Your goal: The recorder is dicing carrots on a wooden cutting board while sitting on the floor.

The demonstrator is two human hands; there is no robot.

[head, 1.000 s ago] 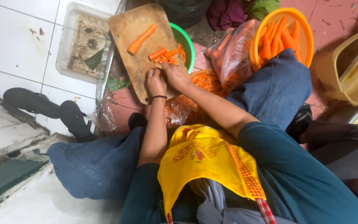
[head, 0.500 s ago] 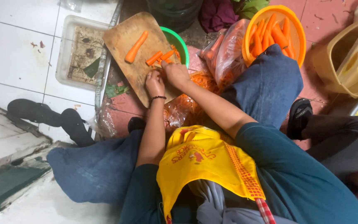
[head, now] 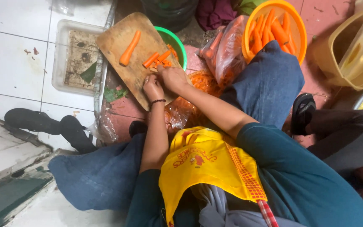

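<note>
Both hands work cut carrot pieces at the near end of a wooden board on the floor.

Head view: the left hand (head: 153,87), a dark band at its wrist, lies curled on the board (head: 118,40); whether it grips anything I cannot tell. The right hand (head: 172,77) is closed over the carrot pieces (head: 158,59), fingers bent down, likely pinning them steady. A whole carrot (head: 130,48) lies apart, farther up the board, out of the hands' way. A green bowl (head: 178,42) sits half under the board's edge, placed perhaps to catch cuts. An orange basket (head: 295,26) of carrots stands beside the right knee, a plastic bag (head: 227,46) of carrots next to it. The floor is red tile, white tile to the left with a clear tray (head: 61,54) and dark sandals (head: 47,126).
</note>
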